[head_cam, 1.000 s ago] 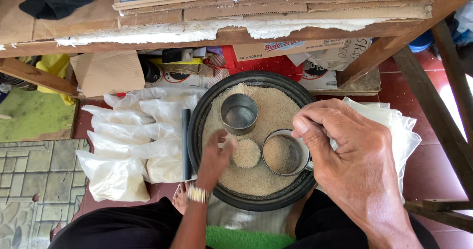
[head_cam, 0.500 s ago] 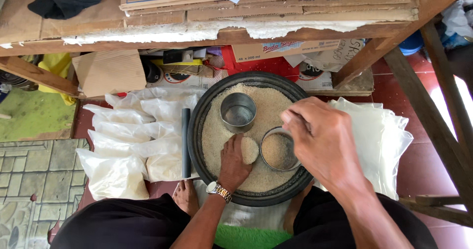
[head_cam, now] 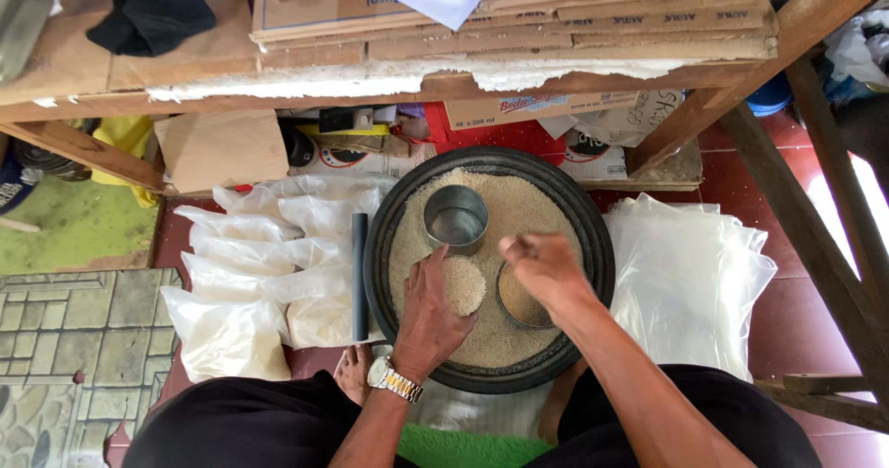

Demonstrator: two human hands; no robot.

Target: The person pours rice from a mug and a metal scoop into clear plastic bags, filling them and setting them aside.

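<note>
Two hands over rice basin point(head_cam: 593, 237), left hand point(head_cam: 431, 315) fingers cupping heaped can point(head_cam: 463, 285), right hand point(head_cam: 546, 266) fingers pinched empty.

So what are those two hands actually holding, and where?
The left hand cups a full round tin of rice by its side. The right hand hovers over another round metal tin; a grip cannot be told.
</note>
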